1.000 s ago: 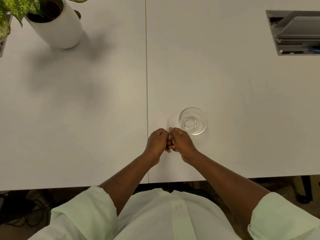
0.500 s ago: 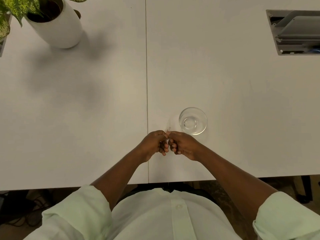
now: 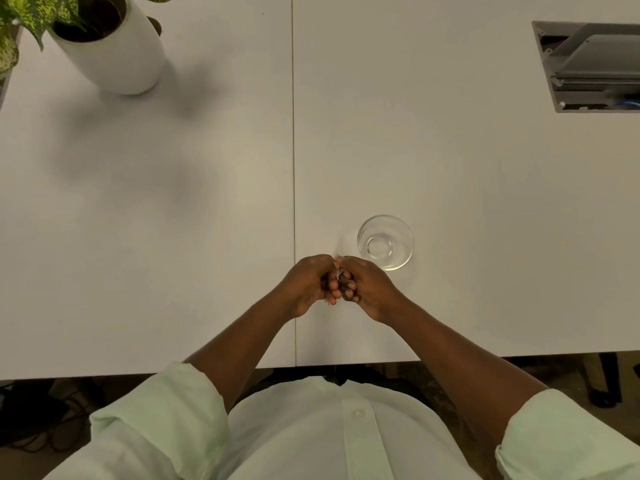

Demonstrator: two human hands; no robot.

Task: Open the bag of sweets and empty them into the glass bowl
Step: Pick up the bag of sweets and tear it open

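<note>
The bag (image 3: 338,271) was almost wholly hidden, only a pale sliver showing between the left hand (image 3: 310,284) and right hand (image 3: 367,287), both pinching it knuckle to knuckle above the table (image 3: 207,202). No writing was legible. The bowl (image 3: 385,242) stood empty just beyond the right hand.

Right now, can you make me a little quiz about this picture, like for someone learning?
1. True or false: the glass bowl has sweets in it.
2. What stands at the table's far left corner? A) potted plant B) kettle C) lamp
3. Fill in: both hands pinch something small, nearer the person than the ____.

Key: 1 false. 2 A, the potted plant. 3 bowl; left hand, right hand.
</note>
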